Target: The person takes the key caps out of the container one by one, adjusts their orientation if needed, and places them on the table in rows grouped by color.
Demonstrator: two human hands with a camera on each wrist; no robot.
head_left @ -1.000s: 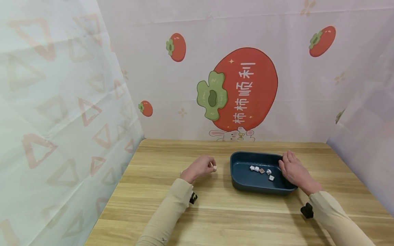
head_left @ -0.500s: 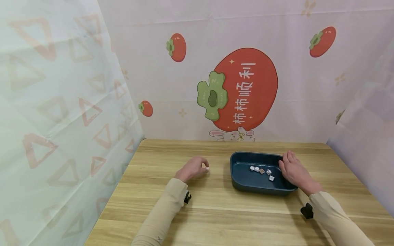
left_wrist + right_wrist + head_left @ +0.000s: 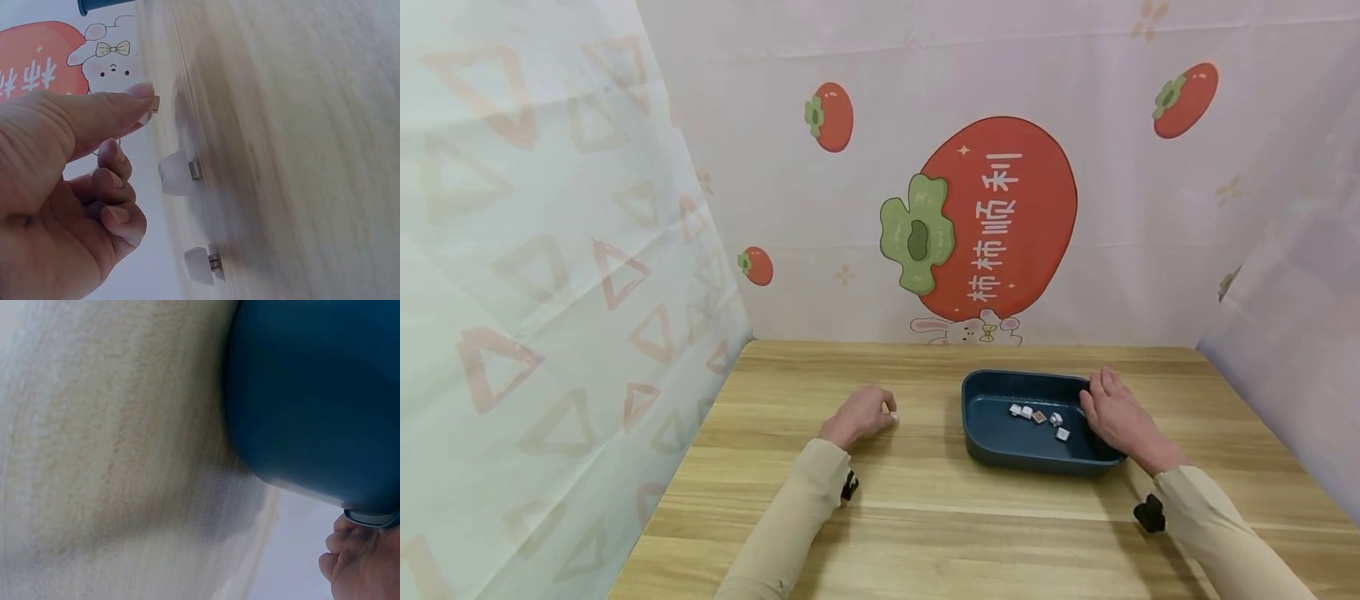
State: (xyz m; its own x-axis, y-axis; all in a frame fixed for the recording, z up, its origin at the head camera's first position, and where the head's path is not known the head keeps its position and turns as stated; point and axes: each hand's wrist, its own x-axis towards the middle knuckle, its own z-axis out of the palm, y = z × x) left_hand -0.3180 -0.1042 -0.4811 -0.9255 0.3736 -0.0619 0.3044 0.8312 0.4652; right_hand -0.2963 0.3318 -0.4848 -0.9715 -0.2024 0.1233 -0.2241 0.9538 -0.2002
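In the head view my left hand (image 3: 859,414) is over the wooden table, left of a dark blue tray (image 3: 1026,462). Its thumb and index finger pinch a small pale keycap-like piece (image 3: 156,104), mostly covered by the fingertips; the other fingers curl loosely. The left wrist view shows two more pale keycap-like pieces beside that hand, a nearer one (image 3: 178,174) and another (image 3: 201,265); the hand hides them in the head view. My right hand (image 3: 1123,421) holds the tray's right end, thumb at the inner side and fingers outside the rim.
Several small white pieces (image 3: 1062,434) and an orange-brown one (image 3: 1039,417) lie in the tray. The wooden table (image 3: 925,533) runs back to a printed cloth wall (image 3: 820,192). Another cloth (image 3: 572,358) hangs along the left side.
My left hand has moved left, away from the tray, with the small piece still pinched; the latest shift is small. The right hand and tray have stayed in place.
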